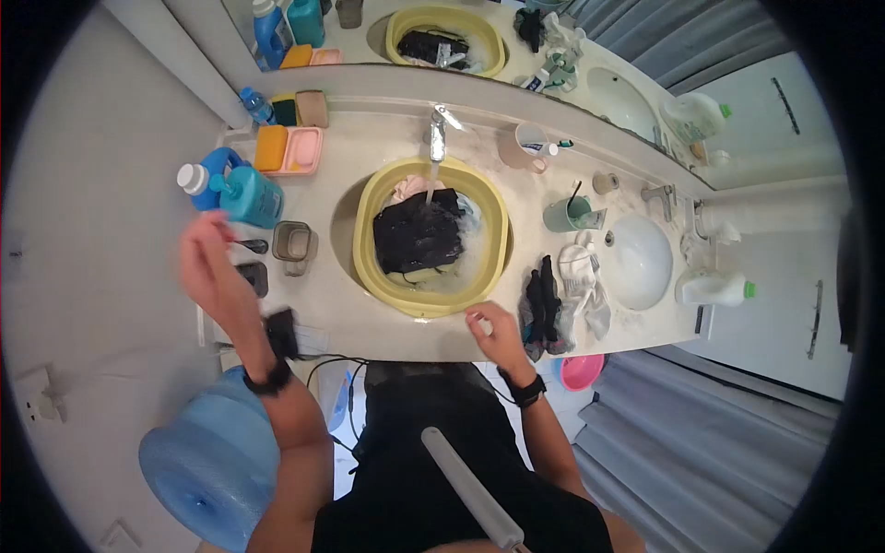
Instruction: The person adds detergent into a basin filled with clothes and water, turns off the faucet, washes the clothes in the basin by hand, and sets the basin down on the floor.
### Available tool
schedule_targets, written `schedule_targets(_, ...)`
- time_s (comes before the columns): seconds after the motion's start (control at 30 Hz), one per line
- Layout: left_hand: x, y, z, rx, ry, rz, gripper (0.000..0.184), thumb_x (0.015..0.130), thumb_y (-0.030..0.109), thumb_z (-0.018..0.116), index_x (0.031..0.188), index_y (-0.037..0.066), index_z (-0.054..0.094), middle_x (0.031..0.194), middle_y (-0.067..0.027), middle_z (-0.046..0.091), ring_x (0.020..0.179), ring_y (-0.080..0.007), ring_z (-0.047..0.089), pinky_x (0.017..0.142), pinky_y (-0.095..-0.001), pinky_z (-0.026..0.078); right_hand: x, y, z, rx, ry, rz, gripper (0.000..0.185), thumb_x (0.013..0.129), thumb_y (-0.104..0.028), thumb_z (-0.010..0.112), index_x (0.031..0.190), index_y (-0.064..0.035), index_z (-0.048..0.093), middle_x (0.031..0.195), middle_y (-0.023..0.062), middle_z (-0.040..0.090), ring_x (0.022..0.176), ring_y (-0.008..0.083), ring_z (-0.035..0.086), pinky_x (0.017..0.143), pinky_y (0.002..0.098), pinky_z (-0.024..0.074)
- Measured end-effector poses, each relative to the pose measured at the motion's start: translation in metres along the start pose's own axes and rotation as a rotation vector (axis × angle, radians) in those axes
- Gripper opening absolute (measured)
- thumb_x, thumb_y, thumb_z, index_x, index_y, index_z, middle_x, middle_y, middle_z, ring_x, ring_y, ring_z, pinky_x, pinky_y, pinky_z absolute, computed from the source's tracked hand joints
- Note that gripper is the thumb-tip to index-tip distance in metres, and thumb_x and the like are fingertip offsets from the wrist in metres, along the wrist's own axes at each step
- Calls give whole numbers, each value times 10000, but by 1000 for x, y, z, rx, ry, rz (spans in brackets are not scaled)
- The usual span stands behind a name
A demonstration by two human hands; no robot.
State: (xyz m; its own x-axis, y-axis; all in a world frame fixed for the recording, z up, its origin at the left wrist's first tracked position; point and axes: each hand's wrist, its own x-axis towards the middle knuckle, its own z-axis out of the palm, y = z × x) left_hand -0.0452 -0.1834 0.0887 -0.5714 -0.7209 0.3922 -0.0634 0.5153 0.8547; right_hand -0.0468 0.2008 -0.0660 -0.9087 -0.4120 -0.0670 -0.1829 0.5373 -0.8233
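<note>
Teal bottle (259, 199) just beside left grip (215, 269); contact unclear.

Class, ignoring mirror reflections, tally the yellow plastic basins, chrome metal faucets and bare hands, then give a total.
Yellow plastic basin: 1
Chrome metal faucets: 2
Bare hands, left hand and right hand: 2
Total: 5

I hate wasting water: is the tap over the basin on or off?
On: a stream falls from the tap into the basin.

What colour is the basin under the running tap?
Yellow; the basin shows best in the head view.
</note>
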Motion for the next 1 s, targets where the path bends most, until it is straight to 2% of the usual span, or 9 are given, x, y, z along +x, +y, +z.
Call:
schedule_targets(0.03,-33,29,0,-288,-171,-115,336,1077,266,473,977,-7,643,869,-63,613,808,-131,563,752,-285,450,5,9,-8,-46,44,8,135,894,-75,670,1002,-3,705,942,173,714,802,299,691,742,384,542)
schedule_targets(0.1,-81,78,-6,-609,-708,79,456,1091,320,404,941,-25,662,1052,-169,668,974,-290,627,870,-399,490,22,21,-27,-99,132,28,140,887,-90,696,999,-9,719,903,163,723,782,261,698,723,355,537)
schedule_targets(0.13,-70,87,5,-801,-1177,402,487,1073,406,447,1037,-8,700,1143,-197,674,1023,-345,642,879,-439,496,35,29,-40,-120,151,0,144,902,-104,696,1007,-9,725,904,162,730,780,237,700,724,340,534)
schedule_targets(0.3,-121,112,1,-1107,-1432,354,497,1052,454,476,1261,45,667,1035,-116,694,883,-267,668,763,-390,509,114,8,-77,-53,293,-6,179,939,-129,682,1040,15,711,887,120,743,801,168,699,773,302,538)
schedule_targets(0.33,-125,109,0,-1166,-1334,295,469,1042,432,517,1241,40,681,909,-69,684,717,-234,651,613,-347,501,127,3,-79,6,312,-43,177,939,-128,680,1042,13,711,888,115,743,805,162,699,771,297,538)
schedule_targets(0.47,-120,113,-11,-1349,-1202,148,477,979,460,617,1143,29,735,783,-49,660,561,-201,604,444,-303,443,133,-25,-70,69,250,-76,164,938,-118,673,1042,3,710,883,101,738,801,145,694,759,287,539)
schedule_targets(0.57,-106,109,-19,-1159,-1239,409,505,975,499,608,1114,34,748,772,-38,655,546,-150,591,448,-266,421,120,-13,-53,30,196,-60,157,935,-116,673,1038,-4,712,879,93,735,786,143,691,741,281,536)
schedule_targets(0.77,-83,124,-28,-1106,-1063,495,300,894,325,750,934,27,748,637,7,493,450,-144,496,408,-280,313,89,18,-44,-4,131,74,164,926,-125,686,1036,-7,714,870,115,741,757,162,693,704,300,543)
schedule_targets(1.0,-90,123,-10,-1241,-1036,522,383,965,365,694,927,-12,749,636,-15,583,404,-95,438,381,-276,216,70,41,-51,-25,179,31,177,929,-131,676,1057,-15,715,877,130,743,741,196,695,718,311,550)
